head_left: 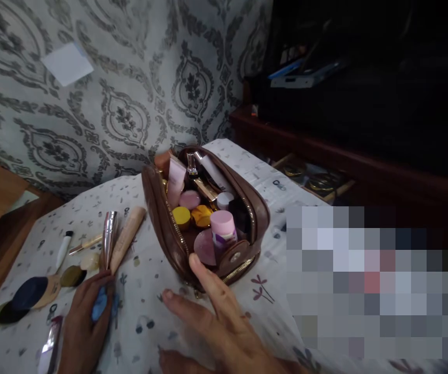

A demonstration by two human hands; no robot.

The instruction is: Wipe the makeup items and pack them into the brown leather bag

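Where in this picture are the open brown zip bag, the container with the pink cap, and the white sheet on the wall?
Brown zip bag (pixel 157 213): head view, its left outer side.
Pink-capped container (pixel 222 222): head view, its cap.
White sheet (pixel 68 64): head view, the middle of its face.

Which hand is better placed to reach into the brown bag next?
Probably the right hand: it is open, with a fingertip close to the bag. The left hand is farther off, at a blue item.
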